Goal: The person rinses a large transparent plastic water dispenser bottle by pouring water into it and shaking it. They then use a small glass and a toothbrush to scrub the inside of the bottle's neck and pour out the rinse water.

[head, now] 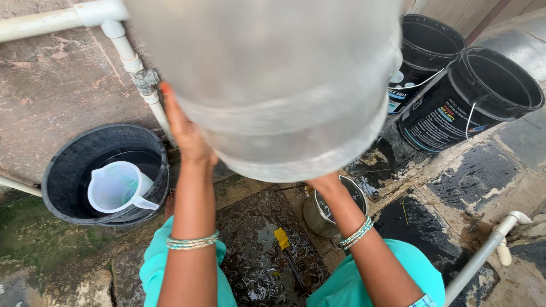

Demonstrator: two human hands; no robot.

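Jug [273, 79], big and clear, fills the top middle of the view, lifted high between both hands and blurred. Left hand [185, 133] is flat against its left side, fingers spread upward, palm pressed to the wall, a painted nail showing at the top. Right hand [325, 183] sits under the jug's lower edge on the right; the jug hides most of it, so I cannot tell how its fingers lie, only that it touches the bottom rim. Bangles [191, 243] ring the left wrist, and more bangles [357, 232] ring the right. Teal cloth [364, 284] covers both knees at the bottom.

Below the jug, just beside the right forearm, a small steel pot [318, 219] stands on the wet stone floor [256, 227]. Between the knees lies a brush [282, 241] with a yellow head and a dark handle.

To the left, a black tub [68, 170] holds a white plastic mug [116, 187], tilted inside it. A white pipe [57, 20] runs along the wall above and drops down to a tap [145, 79] near the left hand's fingertips. At the upper right stand two black buckets [483, 96], side by side and touching, both open. Another white pipe [483, 256] slants across the lower right corner.
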